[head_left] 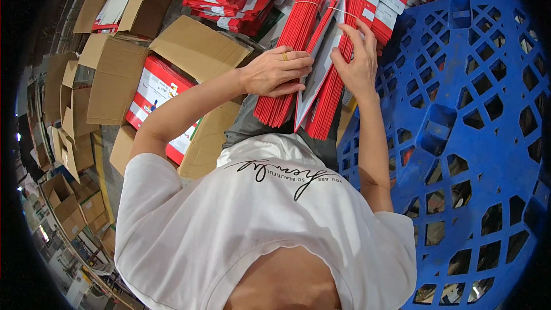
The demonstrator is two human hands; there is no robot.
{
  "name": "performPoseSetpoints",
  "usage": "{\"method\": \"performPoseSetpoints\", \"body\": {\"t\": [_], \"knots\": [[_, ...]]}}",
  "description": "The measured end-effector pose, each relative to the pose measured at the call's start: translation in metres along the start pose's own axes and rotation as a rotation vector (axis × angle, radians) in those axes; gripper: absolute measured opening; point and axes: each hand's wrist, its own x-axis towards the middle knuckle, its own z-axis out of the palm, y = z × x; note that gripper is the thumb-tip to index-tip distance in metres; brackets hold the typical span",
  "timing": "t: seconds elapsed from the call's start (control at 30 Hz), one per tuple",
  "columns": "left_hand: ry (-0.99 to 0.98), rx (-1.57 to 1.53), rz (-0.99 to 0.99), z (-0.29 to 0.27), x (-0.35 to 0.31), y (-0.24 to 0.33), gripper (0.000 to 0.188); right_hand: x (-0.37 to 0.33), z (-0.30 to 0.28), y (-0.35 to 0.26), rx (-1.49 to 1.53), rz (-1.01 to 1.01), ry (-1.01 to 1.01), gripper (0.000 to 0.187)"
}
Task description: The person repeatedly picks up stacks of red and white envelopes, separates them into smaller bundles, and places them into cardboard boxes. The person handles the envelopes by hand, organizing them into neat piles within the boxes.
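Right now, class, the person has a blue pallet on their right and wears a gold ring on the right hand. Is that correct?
The gold ring is on the left hand; the head view shows it. The rest stands.

Left grip (pixel 278 72) and right grip (pixel 358 53) touch banded red bundles (pixel 295 30).

Out on the right, a blue plastic pallet (pixel 488 152) sweeps down the side, riddled with holes! Over left, an open brown carton (pixel 117 83) spreads its flaps, a second carton (pixel 146 6) gapes beyond it, and smaller cartons (pixel 70 218) cluster lower down.
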Motion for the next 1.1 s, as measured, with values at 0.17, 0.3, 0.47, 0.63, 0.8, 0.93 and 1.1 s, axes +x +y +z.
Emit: {"method": "performPoseSetpoints", "body": {"t": [0.17,0.3,0.47,0.63,0.8,0.93,1.1], "knots": [[0.054,-0.029,-0.006,0.000,0.005,0.005,0.046,0.000,0.001,0.001,-0.204,-0.178,-0.043,0.047],[0.048,0.005,-0.026,0.000,0.001,0.003,0.047,0.000,-0.006,0.005,-0.127,-0.131,-0.056,0.039],[0.057,0.000,-0.017,-0.002,0.001,0.002,0.047,0.002,-0.005,0.003,-0.141,-0.105,-0.007,0.030],[0.135,-0.066,-0.030,0.002,0.004,0.006,0.046,0.005,0.007,-0.006,-0.169,-0.103,0.038,0.040],[0.149,-0.034,-0.017,0.001,0.005,0.005,0.041,0.003,0.002,-0.005,-0.092,-0.048,-0.008,0.040],[0.125,-0.038,0.010,0.001,0.009,0.004,0.039,0.004,-0.005,-0.003,-0.097,-0.032,-0.018,0.041],[0.062,-0.013,0.029,-0.003,0.001,-0.005,0.033,0.000,-0.014,0.003,-0.077,0.072,-0.008,0.052]]}}
